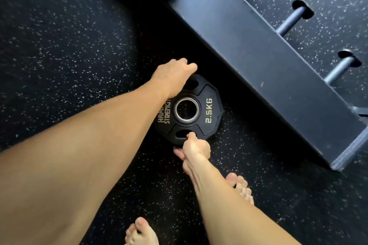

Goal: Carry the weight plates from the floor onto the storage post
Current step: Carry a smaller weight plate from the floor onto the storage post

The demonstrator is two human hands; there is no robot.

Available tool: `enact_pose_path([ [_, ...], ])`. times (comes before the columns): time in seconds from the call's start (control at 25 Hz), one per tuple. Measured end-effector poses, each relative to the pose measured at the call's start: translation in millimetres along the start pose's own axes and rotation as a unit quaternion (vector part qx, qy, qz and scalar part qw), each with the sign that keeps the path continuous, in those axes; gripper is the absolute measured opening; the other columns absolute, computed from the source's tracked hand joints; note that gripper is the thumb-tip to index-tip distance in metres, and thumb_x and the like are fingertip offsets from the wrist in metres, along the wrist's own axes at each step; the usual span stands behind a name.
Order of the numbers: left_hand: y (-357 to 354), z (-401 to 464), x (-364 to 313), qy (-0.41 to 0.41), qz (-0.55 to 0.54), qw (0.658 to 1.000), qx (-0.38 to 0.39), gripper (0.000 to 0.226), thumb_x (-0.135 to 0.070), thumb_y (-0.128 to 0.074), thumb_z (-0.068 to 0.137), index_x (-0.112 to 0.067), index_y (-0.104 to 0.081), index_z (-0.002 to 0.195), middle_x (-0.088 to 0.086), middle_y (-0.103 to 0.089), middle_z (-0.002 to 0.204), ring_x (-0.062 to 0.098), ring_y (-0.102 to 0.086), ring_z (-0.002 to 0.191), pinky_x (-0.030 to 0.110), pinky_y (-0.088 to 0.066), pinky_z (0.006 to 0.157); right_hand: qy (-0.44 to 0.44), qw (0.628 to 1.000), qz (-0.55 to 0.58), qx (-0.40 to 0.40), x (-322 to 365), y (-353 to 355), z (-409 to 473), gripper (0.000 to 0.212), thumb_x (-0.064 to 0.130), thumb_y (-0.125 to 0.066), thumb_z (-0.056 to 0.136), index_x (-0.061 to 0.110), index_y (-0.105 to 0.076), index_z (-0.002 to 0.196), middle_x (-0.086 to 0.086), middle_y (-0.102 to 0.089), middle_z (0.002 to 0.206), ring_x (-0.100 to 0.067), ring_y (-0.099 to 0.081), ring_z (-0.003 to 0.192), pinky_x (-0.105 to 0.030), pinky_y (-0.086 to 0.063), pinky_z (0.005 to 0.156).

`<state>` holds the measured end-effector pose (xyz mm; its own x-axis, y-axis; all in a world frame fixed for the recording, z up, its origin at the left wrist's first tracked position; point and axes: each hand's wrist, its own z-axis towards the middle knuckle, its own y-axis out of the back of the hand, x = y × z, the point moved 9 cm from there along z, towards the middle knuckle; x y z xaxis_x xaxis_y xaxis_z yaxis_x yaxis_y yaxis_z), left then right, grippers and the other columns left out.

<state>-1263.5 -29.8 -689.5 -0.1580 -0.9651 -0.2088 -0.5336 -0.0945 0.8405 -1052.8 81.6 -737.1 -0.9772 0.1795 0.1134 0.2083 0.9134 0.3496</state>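
Both hands were on the 2.5KG plate (189, 109): left hand (174, 74) curled over its twelve o'clock edge, right hand (196, 148) pinched the six o'clock rim.

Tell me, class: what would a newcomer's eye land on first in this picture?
First the black weight plate at centre on the speckled floor, marked 2.5KG. The left hand grips its far edge and the right hand pinches its near edge. A dark steel rack beam with pegs runs diagonally at upper right.
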Motion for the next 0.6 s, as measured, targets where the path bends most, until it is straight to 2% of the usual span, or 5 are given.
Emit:
enact_pose_path([
  [0.12, -11.3, -33.2, 13.0, 0.035, -0.006, 0.999, 0.024, 0.039, 0.005, -0.051, 0.089, -0.013, -0.038, 0.122, 0.013, -0.051, 0.105, 0.036, -0.056, 0.098, 0.04, -0.038, 0.067, 0.077, 0.986, -0.134, -0.065, 26.0, 35.4, -12.7, 0.038, 0.036, -0.053, 0.092, 0.005, -0.055, 0.114, -0.016, -0.059, 0.126, -0.039, -0.06, 0.109, -0.043, -0.049, 0.096],
  [0.24, -36.6, -77.7, 48.3, 0.192, -0.182, 0.963, 0.055, 0.051, -0.002, -0.057, 0.089, -0.016, -0.027, 0.129, 0.011, -0.056, 0.096, 0.03, -0.059, 0.085, 0.042, -0.045, 0.071, 0.157, 0.951, -0.26, -0.062, 57.9, 63.4, -33.9, 0.047, 0.03, -0.05, 0.098, 0.004, -0.045, 0.137, -0.019, -0.054, 0.135, -0.035, -0.053, 0.122, -0.037, -0.043, 0.097],
  [0.4, -58.4, -137.1, 56.8, 0.289, -0.314, 0.896, 0.12, 0.051, -0.016, -0.069, 0.081, -0.012, -0.051, 0.129, 0.013, -0.062, 0.112, 0.031, -0.066, 0.09, 0.041, -0.059, 0.073, 0.215, 0.912, -0.348, -0.037, 62.2, 75.9, -53.9, 0.044, 0.035, -0.048, 0.098, 0.013, -0.046, 0.135, -0.014, -0.061, 0.127, -0.034, -0.057, 0.115, -0.042, -0.046, 0.097],
  [0.48, -49.8, -167.9, 49.1, 0.312, -0.365, 0.867, 0.137, 0.048, -0.02, -0.066, 0.084, -0.014, -0.051, 0.129, 0.009, -0.061, 0.113, 0.028, -0.067, 0.084, 0.034, -0.058, 0.06, 0.207, 0.907, -0.365, -0.027, 55.7, 86.7, -71.4, 0.047, 0.043, -0.045, 0.097, 0.02, -0.043, 0.137, -0.009, -0.061, 0.126, -0.032, -0.057, 0.114, -0.048, -0.046, 0.099],
  [0.6, -7.5, -219.8, 30.0, 0.326, -0.429, 0.829, 0.152, 0.028, -0.022, -0.057, 0.09, -0.018, -0.05, 0.117, 0.003, -0.061, 0.107, 0.022, -0.063, 0.088, 0.03, -0.054, 0.062, 0.217, 0.917, -0.336, 0.003, 52.9, 106.9, -119.5, 0.051, 0.052, -0.044, 0.093, 0.026, -0.04, 0.136, -0.004, -0.059, 0.128, -0.031, -0.057, 0.114, -0.056, -0.044, 0.1],
])
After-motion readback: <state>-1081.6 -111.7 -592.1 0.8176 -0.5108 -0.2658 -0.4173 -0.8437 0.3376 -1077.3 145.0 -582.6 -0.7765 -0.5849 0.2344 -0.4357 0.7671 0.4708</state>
